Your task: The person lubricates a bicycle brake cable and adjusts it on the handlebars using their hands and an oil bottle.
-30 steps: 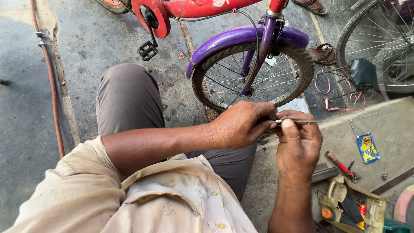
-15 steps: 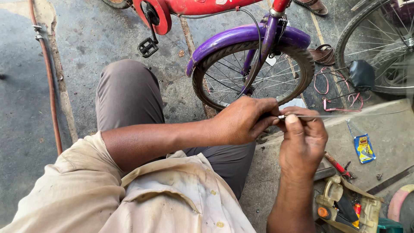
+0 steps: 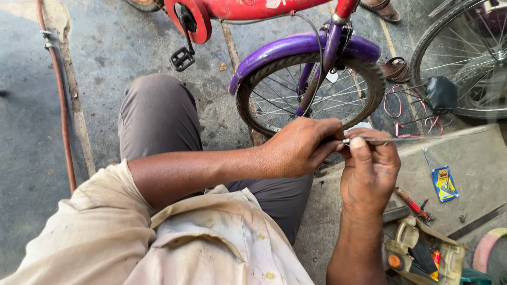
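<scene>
Pinching a thin metal spoke between them, the left hand and the right hand are brought together above the knee. The near end of the spoke is gripped by the fingers of the left hand, its grip clenched around it, while the right thumb is pressed on top just beside, that grip also closed on the spoke. The rest of the spoke is stretched out to the right over the concrete step. Beyond the hands a small bicycle wheel under a purple mudguard is seen. A small blue packet and red-handled pliers are laid on the step.
</scene>
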